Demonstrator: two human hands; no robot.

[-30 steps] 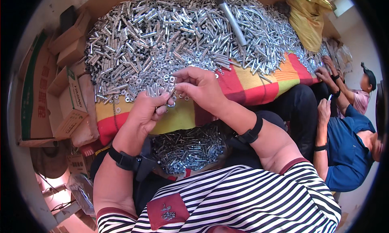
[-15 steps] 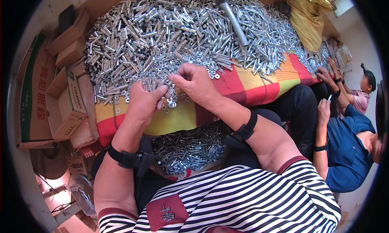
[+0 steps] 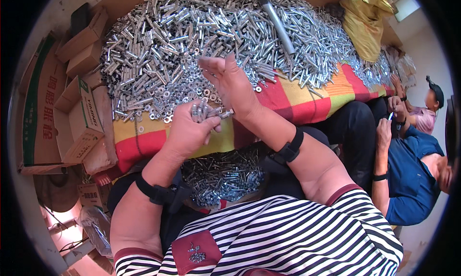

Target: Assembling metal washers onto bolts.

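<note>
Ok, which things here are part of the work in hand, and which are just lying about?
In use: left hand clutching a bundle of bolts; right hand over the big metal parts pile; lap pile.
Lying about: cardboard boxes; yellow sack; long grey tube.

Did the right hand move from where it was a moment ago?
Yes. The right hand has lifted up and away from the left hand, reaching out over the big pile of metal sleeves and bolts, further from the striped cloth edge.
</note>
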